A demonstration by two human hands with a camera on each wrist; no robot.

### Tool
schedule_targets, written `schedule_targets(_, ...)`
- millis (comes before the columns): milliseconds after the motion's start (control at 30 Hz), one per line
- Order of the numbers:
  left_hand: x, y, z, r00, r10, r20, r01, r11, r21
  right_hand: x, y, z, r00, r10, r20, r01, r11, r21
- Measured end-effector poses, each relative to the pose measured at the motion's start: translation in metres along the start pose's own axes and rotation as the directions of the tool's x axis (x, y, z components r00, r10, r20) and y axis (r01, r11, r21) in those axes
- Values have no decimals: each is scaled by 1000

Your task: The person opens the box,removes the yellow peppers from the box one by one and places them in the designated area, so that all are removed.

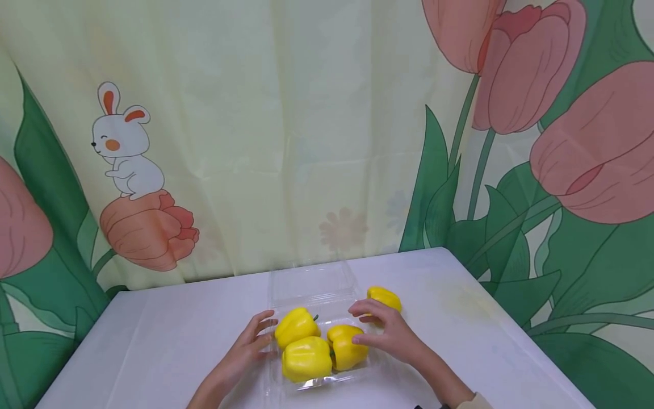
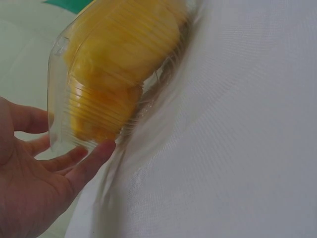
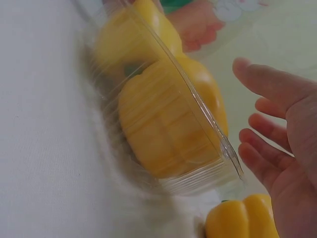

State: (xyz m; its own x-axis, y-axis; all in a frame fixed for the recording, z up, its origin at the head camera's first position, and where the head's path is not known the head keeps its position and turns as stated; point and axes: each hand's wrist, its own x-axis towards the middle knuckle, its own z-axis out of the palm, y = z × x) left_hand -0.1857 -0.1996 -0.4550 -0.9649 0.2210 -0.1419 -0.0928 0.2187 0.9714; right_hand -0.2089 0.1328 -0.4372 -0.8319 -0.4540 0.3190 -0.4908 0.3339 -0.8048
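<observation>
Three yellow bell peppers, one at the back left (image 1: 295, 326), one at the front left (image 1: 306, 359) and one at the right (image 1: 348, 349), lie in a clear plastic clamshell box (image 3: 171, 186). The box's lid (image 1: 314, 284) is folded back toward the curtain. My left hand (image 1: 244, 353) is at the box's left side, its loosely bent fingers (image 2: 91, 161) against or very near the ribbed wall. Above the right side hovers my right hand (image 1: 392, 334), fingers apart and holding nothing. Beyond it a fourth bell pepper (image 1: 385, 297) lies outside the box, partly hidden by that hand.
A white-covered table (image 1: 174, 324) carries everything. Behind it hangs a pale curtain (image 1: 240, 142) printed with tulips and a white rabbit. The open lid lies between the box and the table's back edge.
</observation>
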Motion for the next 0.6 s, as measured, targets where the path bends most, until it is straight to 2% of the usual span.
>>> schedule_targets(300,0,0,-1,1000,-8,-1,8,1000,-15,1,-1,4,998,49,50,-49,999,-1)
schedule_targets(600,0,2,-1,1000,-5,8,5,1000,-18,2,-3,4,994,29,104,-22,997,-72)
